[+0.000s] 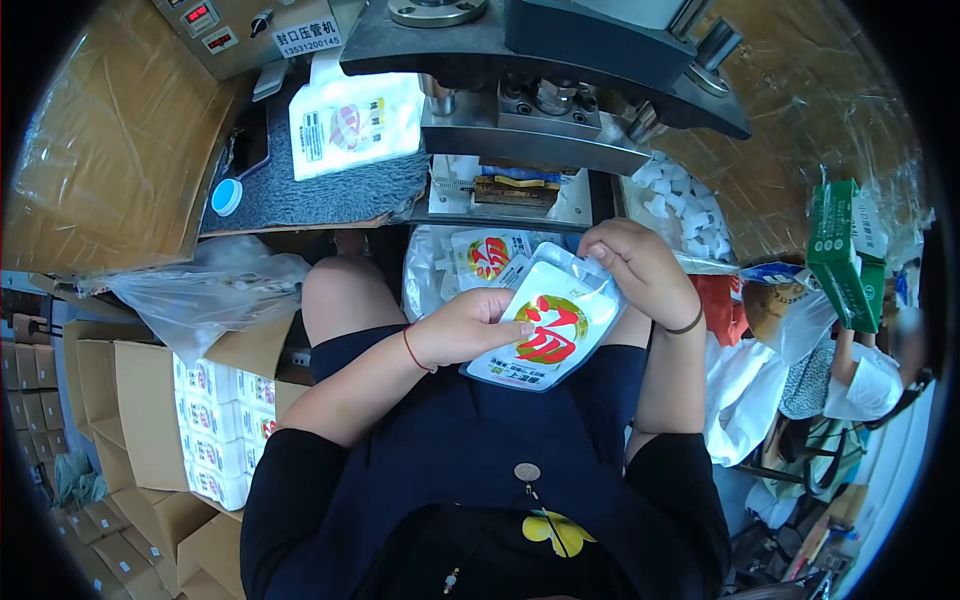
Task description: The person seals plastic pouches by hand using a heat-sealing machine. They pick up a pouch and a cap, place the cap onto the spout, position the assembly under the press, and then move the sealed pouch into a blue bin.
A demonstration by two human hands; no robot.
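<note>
A white pouch with a red and green print is held tilted above my lap. My left hand is closed on its left side, with the thumb lying over the print. At the pouch's top right corner, my right hand has its fingers pinched together; what exactly lies between the fingertips is too small to tell. Behind the pouch, more printed pouches lie in a clear plastic bag between my knees. Ahead stands a metal press with a brass-coloured block under it.
On the grey cloth lie a white pouch and a blue-rimmed cap. Small white pieces fill a bin right of the press. An open carton holds packed pouches at left. Another person sits at far right.
</note>
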